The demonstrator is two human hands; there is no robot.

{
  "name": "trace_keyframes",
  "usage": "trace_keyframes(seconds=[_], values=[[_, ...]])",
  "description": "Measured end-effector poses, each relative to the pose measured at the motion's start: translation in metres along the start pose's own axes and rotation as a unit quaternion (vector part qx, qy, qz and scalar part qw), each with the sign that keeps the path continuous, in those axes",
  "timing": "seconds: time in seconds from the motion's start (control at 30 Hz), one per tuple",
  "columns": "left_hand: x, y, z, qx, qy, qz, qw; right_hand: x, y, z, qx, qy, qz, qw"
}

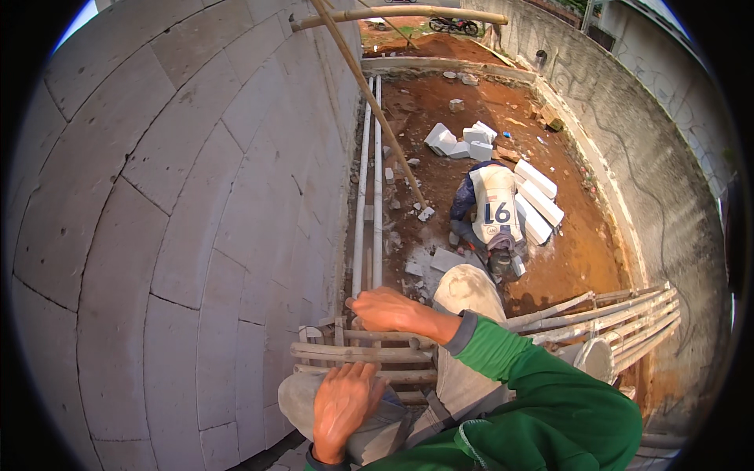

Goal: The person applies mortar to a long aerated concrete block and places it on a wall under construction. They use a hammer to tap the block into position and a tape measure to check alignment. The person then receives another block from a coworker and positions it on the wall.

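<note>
My left hand [345, 404] rests palm down over my left knee [298, 396] in dusty grey trousers, fingers stretched and slightly apart, holding nothing. In front of it, my right hand [385, 310] reaches across from the right in a green sleeve [503, 353]. Its fingers curl closed toward the block wall; their tips are mostly hidden, so anything inside them cannot be made out. Bamboo poles [369, 355] of the scaffold lie just below this hand. The wall [181, 220] of large pale grey blocks with thin joints rises close on my left.
Below, a person [495, 208] bends over near white blocks [538, 196] on red soil. Two white pipes [378, 180] run along the wall's foot. A slanting bamboo pole [369, 94] crosses ahead. More bamboo [613, 322] and a round pale container [594, 361] are at my right.
</note>
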State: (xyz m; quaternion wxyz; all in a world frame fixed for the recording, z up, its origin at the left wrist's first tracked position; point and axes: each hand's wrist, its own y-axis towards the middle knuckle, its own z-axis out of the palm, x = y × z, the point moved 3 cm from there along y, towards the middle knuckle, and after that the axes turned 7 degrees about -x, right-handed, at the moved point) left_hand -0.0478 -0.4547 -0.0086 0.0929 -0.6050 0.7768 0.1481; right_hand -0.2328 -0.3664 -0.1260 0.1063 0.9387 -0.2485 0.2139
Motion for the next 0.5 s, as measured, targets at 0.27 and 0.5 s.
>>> trace_keyframes(seconds=[0.27,0.5], values=[[-0.001,0.0,-0.004,-0.039,-0.044,-0.006,0.998,-0.004,0.0,-0.002,0.011,-0.006,0.014,1.0],[0.003,-0.002,0.0,-0.04,-0.065,-0.026,0.997,0.004,0.0,-0.013,0.034,-0.028,0.039,0.998]])
